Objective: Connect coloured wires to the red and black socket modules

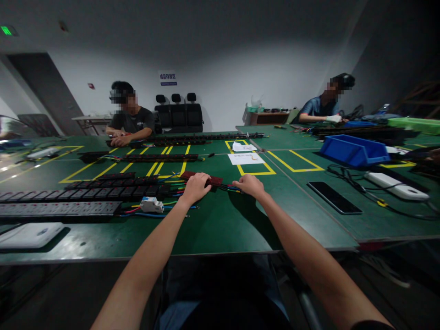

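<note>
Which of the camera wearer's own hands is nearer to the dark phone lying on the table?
Right. The right hand, at the thin wires, is left of the phone; the left hand, on the dark red piece, is farther left.

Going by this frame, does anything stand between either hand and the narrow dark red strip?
Nothing visible does. The left hand is on the narrow dark red strip, and the right hand is at the thin coloured wires by its right end. The flat black smartphone lies off to the right, out of the way.
</note>
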A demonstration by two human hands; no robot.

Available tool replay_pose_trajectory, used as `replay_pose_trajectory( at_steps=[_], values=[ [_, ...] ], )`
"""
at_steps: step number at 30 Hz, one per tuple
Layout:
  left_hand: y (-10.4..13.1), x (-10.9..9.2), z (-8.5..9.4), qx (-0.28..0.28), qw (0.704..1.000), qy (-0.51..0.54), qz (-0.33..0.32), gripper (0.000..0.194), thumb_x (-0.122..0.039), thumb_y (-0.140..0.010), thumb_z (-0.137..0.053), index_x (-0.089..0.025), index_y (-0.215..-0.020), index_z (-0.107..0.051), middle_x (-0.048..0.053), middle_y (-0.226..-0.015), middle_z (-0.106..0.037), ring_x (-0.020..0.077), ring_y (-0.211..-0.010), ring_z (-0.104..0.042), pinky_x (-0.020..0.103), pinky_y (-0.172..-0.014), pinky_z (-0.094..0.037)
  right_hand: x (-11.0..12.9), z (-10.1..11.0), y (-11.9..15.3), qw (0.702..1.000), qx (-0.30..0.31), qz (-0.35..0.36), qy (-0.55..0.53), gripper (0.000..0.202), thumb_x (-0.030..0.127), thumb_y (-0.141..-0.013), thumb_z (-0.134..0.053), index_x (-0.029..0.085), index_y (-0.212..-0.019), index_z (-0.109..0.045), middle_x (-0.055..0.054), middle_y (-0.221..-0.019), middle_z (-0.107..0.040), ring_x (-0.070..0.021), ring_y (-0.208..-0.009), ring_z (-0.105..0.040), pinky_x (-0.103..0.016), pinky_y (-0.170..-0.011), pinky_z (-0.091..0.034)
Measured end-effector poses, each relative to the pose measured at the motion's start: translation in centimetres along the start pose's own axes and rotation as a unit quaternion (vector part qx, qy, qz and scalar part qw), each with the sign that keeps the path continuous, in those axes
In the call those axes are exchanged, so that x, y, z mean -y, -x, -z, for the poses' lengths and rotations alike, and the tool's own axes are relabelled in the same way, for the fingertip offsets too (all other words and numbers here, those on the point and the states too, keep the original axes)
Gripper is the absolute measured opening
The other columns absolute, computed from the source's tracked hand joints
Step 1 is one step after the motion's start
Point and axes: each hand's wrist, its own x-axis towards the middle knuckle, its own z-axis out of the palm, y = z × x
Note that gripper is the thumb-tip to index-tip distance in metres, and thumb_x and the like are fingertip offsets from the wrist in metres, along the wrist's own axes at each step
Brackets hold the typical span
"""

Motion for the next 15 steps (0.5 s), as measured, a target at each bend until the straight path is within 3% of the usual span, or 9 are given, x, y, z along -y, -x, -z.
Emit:
replay_pose_trajectory(
  at_steps=[15],
  values=[
    [0.02,0.11,-0.14,0.000,1.000,-0.019,-0.008,0.017,-0.030,-0.094,-0.070,-0.020,-0.106,-0.064,0.008,-0.109,-0.071,0.0271,-0.106,-0.065,0.038,-0.089,-0.052,0.13,-0.19,0.18,1.000,-0.014,0.002,0.015,0.044,0.056,-0.094,-0.056,0.021,-0.072,-0.071,-0.008,-0.080,-0.072,-0.0194,-0.075,-0.066,-0.026,-0.063,-0.038]
  ],
)
